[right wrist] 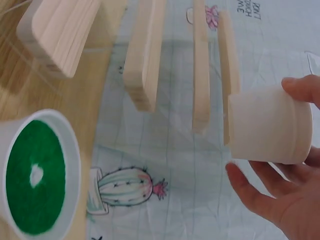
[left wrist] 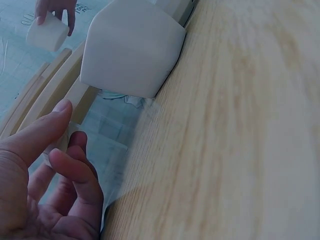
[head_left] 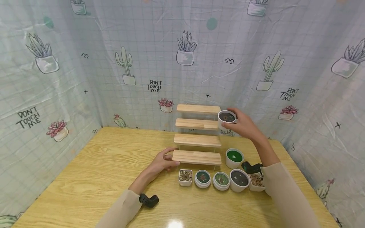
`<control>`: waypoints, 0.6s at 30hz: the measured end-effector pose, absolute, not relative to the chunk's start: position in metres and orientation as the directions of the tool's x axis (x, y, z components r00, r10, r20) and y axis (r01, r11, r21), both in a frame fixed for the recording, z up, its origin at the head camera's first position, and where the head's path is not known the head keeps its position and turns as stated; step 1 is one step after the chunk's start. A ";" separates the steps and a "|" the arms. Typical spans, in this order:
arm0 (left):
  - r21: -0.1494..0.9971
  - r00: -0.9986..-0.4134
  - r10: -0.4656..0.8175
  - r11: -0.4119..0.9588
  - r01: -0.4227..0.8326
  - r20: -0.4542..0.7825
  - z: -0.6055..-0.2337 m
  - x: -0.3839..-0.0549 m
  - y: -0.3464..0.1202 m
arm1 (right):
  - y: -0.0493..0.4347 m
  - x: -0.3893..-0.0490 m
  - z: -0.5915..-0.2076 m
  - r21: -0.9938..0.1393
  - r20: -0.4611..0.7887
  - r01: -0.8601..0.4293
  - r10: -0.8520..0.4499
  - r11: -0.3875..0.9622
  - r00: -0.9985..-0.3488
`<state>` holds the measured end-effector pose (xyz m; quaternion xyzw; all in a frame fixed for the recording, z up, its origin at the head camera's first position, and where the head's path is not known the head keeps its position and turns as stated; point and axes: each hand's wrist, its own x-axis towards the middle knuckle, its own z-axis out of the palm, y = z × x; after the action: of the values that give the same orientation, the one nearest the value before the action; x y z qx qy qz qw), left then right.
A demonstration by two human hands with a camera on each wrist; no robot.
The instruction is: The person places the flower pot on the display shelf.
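My right hand [head_left: 243, 124] grips a white round pot [head_left: 227, 117] with a dark filling, thumb on one side and fingers on the other. The pot is raised off the table, right at the right end of the upper steps of a tiered wooden shelf [head_left: 196, 156]. In the right wrist view the white pot [right wrist: 270, 125] overlaps the end of the farthest plank. At the shelf's lowest step, my left hand [head_left: 159, 163] pinches the left end, its thumb toward the plank's front edge. The left wrist view shows its thumb and curled fingers [left wrist: 75, 172] around that end.
In front of the shelf stand a square pot of pebbles [head_left: 185, 177], two low round pots [head_left: 202, 179] and a taller dark-filled pot [head_left: 239, 181]. A green-filled pot [head_left: 234, 158] stands to its right. My right sleeve partly covers another pebble pot [head_left: 256, 183]. A patterned curtain [head_left: 142, 107] hangs behind.
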<state>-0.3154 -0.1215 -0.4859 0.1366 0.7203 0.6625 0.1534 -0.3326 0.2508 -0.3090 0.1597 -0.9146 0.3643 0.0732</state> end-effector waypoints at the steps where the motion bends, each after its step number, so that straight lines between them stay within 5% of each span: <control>1: 0.996 -0.916 0.398 0.084 -0.007 -0.040 -0.486 -0.315 -0.121 | 0.248 -0.334 -0.308 -0.643 0.254 -0.343 -0.232 0.685 -0.939; 18: 0.998 -0.919 0.393 0.069 -0.002 -0.029 -0.483 -0.313 -0.120 | 0.216 -0.366 -0.287 -0.710 0.234 -0.321 -0.219 0.627 -0.947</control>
<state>-0.3135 -0.1202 -0.4834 0.1368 0.7161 0.6683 0.1477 -0.3656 0.2164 -0.2873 0.1500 -0.8996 0.4052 0.0626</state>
